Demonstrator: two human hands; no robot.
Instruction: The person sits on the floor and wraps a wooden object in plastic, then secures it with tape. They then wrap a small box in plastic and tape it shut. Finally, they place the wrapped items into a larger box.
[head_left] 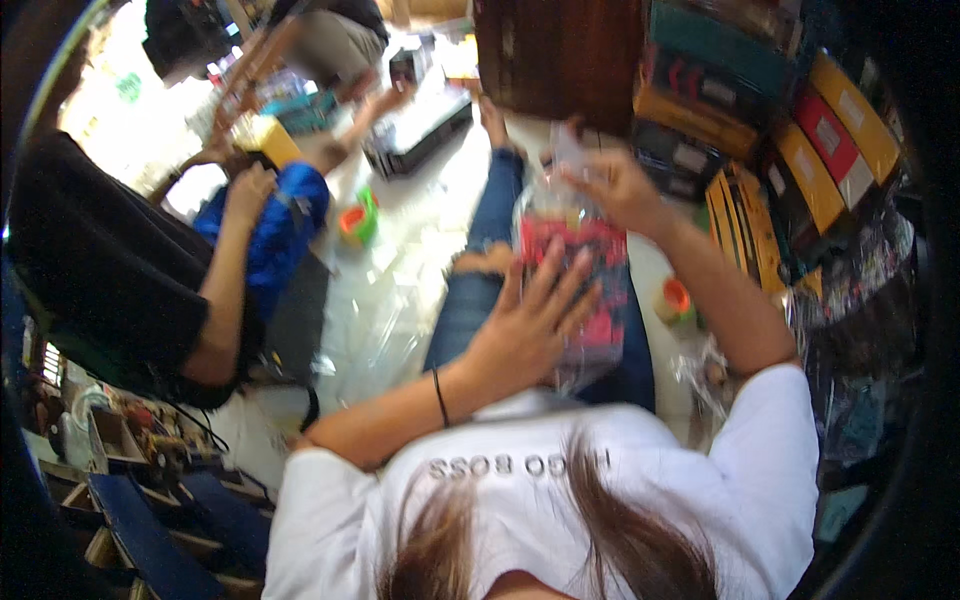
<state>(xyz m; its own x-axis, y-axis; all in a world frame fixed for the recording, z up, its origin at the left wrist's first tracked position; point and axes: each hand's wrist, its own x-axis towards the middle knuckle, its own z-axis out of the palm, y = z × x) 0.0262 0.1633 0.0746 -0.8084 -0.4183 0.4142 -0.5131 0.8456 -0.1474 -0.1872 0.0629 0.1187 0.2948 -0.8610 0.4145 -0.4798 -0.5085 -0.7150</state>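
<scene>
Across my lap lies a pink-and-dark package (608,262) covered in clear, shiny plastic. My left hand (535,325) rests flat on it with the fingers spread. At its far end my right hand (622,192) has its fingers pinched on the clear plastic wrap (568,152), a loose piece of which stands up there. Motion blur softens the fingertips, and my left hand covers part of the package.
An orange-and-green tape dispenser (358,218) sits on the floor to the left, another dispenser (676,300) to the right. Boxes (822,150) are stacked at right, beside a brown wooden cabinet (558,60). A person in black (130,260) works at left; another person sits farther back.
</scene>
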